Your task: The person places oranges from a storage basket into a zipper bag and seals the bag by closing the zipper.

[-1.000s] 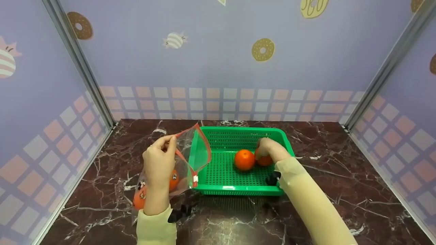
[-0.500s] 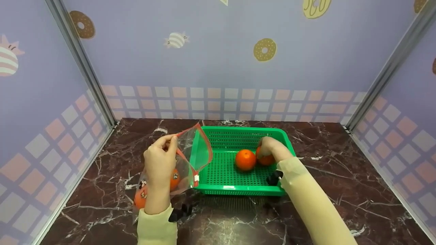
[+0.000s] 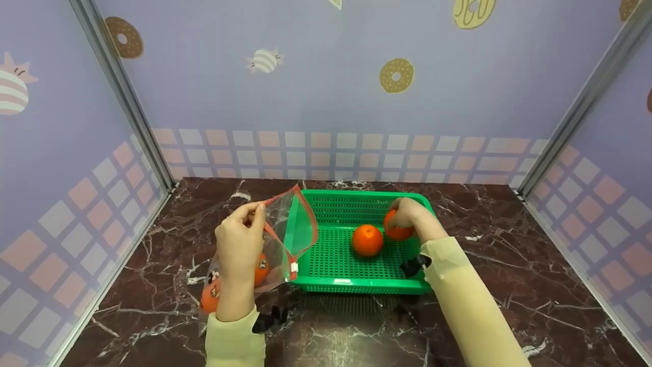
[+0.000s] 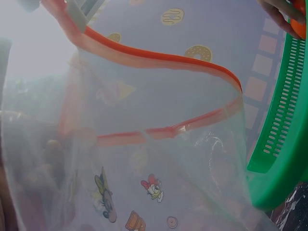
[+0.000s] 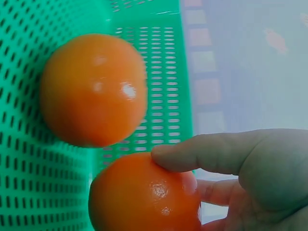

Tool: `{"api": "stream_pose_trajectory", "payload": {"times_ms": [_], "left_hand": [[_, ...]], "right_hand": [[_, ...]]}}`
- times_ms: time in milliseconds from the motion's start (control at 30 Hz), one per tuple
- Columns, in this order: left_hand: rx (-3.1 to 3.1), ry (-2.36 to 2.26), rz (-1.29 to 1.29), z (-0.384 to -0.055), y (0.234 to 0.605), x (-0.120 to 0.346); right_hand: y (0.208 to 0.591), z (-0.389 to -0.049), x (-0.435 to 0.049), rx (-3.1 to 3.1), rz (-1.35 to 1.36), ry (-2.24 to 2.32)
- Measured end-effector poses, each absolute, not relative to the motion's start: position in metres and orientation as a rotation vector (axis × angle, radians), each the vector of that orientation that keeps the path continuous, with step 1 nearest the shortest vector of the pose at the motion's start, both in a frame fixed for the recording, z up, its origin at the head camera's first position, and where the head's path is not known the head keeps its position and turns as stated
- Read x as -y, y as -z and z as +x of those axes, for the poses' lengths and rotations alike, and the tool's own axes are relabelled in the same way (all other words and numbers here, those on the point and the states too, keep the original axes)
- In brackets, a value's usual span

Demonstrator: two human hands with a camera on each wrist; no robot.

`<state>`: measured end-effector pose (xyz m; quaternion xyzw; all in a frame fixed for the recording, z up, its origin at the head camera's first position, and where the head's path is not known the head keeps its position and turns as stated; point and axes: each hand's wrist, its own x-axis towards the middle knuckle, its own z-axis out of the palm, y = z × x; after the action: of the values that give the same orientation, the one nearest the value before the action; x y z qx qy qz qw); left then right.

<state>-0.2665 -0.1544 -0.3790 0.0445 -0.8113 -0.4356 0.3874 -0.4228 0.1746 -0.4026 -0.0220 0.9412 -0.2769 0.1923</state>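
Between lavender walls [image 3: 326, 102] printed with doughnuts and pink and white squares, a dark reddish, white-veined counter [image 3: 351, 339] spread across the lower part of the scene. At its centre sat a green slotted basket [image 3: 356, 283]. By the basket's left end was a clear plastic bag [image 3: 277, 262] with cartoon prints and a gaping, red-edged mouth. A person's left hand [image 3: 238, 242] pinched that red edge between thumb and fingers. The right hand [image 3: 415, 216] reached into the basket's right end, its fingers and thumb grasping an orange fruit [image 3: 399, 228]; whether this touched the basket floor could not be told. A second fruit [image 3: 367, 240] lay in the basket, just left of the held one. Through the bag showed a third fruit [image 3: 262, 271] and, farther left, a fourth fruit [image 3: 210, 298], both partly hidden by the left arm. Smallest was a white slider [image 3: 294, 267] at the mouth's near corner.
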Motion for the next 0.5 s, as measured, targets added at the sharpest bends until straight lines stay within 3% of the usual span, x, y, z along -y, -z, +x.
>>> {"api": "stream_pose_trajectory", "payload": {"times_ms": [500], "left_hand": [[2.069,1.125,0.130,-0.267,0.379,0.154]], "right_hand": [[0.384,-0.410,-0.178,-2.645,-0.037,1.096]]}}
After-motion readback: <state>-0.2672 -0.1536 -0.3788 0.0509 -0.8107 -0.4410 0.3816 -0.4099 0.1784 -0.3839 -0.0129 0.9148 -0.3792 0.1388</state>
